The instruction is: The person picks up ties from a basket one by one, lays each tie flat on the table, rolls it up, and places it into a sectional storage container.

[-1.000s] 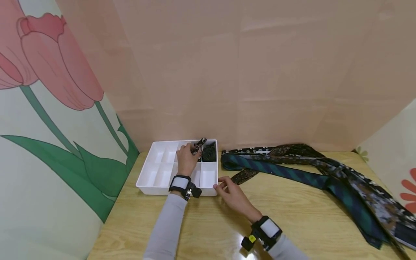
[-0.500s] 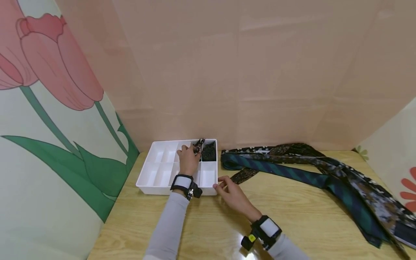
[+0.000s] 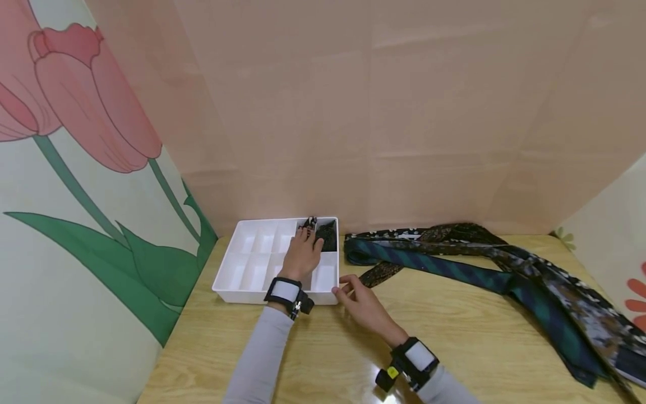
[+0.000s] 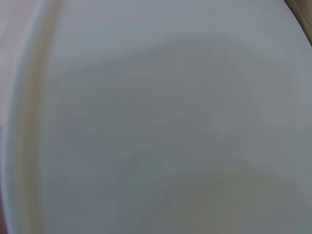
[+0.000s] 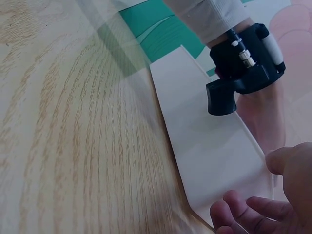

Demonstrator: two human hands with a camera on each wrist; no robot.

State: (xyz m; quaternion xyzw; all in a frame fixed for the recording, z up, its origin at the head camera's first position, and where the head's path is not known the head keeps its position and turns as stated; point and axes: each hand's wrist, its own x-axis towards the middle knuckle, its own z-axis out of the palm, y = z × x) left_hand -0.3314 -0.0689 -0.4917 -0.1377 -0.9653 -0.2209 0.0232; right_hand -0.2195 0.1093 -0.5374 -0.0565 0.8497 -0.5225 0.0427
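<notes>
A white divided tray (image 3: 242, 296) stands on the table. My left hand (image 3: 301, 258) reaches over it, fingers extended down onto a dark patterned tie (image 3: 310, 223) in a back compartment. Most of that tie is hidden beneath the fingers. In the compartment to its right sits a rolled black tie (image 3: 328, 235). My right hand (image 3: 363, 306) holds the tray's near right corner between thumb and fingers; the right wrist view shows its fingertips (image 5: 233, 199) at the outer wall. Only a blurred white tray wall (image 4: 170, 122) fills the left wrist view.
Several long ties lie to the right of the tray, among them a green-and-navy striped tie (image 3: 454, 270) and a floral one (image 3: 580, 297). A pinkish-brown panel (image 3: 404, 112) rises behind the wooden table (image 3: 454, 348). A tulip-painted wall (image 3: 101, 235) borders the left side.
My left hand has moved slightly right, its fingers flattening over the patterned tie, which sits lower in its compartment. The right hand stays at the tray's corner.
</notes>
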